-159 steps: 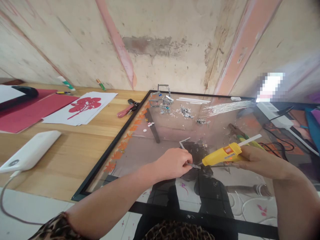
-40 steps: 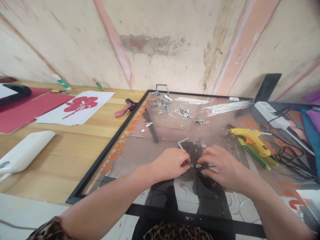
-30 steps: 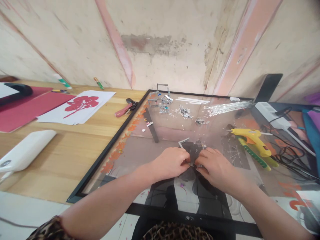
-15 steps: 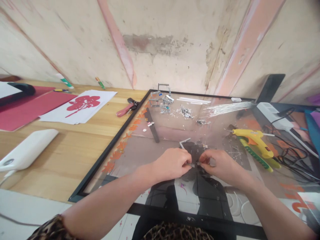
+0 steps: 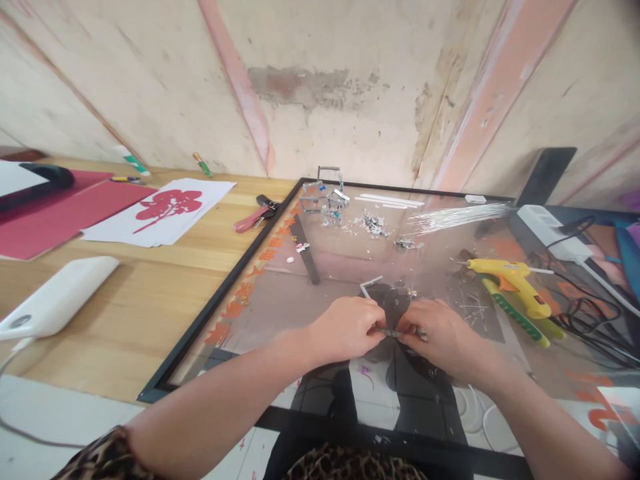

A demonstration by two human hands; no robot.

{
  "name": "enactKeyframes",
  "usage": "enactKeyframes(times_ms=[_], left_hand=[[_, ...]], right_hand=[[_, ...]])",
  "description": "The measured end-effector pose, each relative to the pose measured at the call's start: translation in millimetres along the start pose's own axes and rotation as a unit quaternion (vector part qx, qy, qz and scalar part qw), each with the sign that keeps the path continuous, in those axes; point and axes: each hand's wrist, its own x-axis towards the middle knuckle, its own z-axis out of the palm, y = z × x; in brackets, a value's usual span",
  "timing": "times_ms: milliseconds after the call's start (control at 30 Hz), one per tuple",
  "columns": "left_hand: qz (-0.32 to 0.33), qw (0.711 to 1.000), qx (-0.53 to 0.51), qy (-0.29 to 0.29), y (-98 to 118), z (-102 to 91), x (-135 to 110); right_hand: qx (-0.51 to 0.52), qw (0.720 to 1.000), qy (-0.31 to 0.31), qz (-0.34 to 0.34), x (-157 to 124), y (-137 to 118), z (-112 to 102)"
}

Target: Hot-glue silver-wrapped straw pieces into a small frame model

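My left hand [image 5: 347, 327] and my right hand [image 5: 437, 333] meet low over the glass tabletop [image 5: 260, 317], fingertips pinched almost together. Between them runs a small thin silvery strip [image 5: 389, 332], gripped at both ends; its exact kind is too small to make out. Just beyond the fingers a bent grey-white strip [image 5: 369, 287] lies in an angle on the glass. Tiny scraps [image 5: 411, 293] are scattered behind my right hand. Farther back are a pile of silvery bits [image 5: 374, 224] and several small wire-like frames [image 5: 327, 197].
A yellow glue gun [image 5: 515, 270] and green-handled pliers [image 5: 510, 307] lie at right, near a white power strip [image 5: 553, 230] and black cords. Thin wires [image 5: 457, 217] and white sticks [image 5: 387, 199] rest at the back. Left are pink-handled scissors [image 5: 251, 219], paper [image 5: 193, 207] and a white device [image 5: 60, 297].
My right hand's fingertips have moved left and closed up to my left hand's, narrowing the gap. The silvery strip now spans between both hands. The view has shifted slightly.
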Motion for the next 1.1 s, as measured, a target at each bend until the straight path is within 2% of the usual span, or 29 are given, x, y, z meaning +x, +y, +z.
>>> enactKeyframes(times_ms=[533,1100], left_hand=[[0.013,1.0,-0.01,0.0,0,-0.1,1],[0.031,0.999,-0.03,-0.001,-3,5.8,4]], right_hand=[[0.005,0.999,0.015,0.036,-2,-11,1],[0.014,1.0,0.021,0.014,-1,-13,4]])
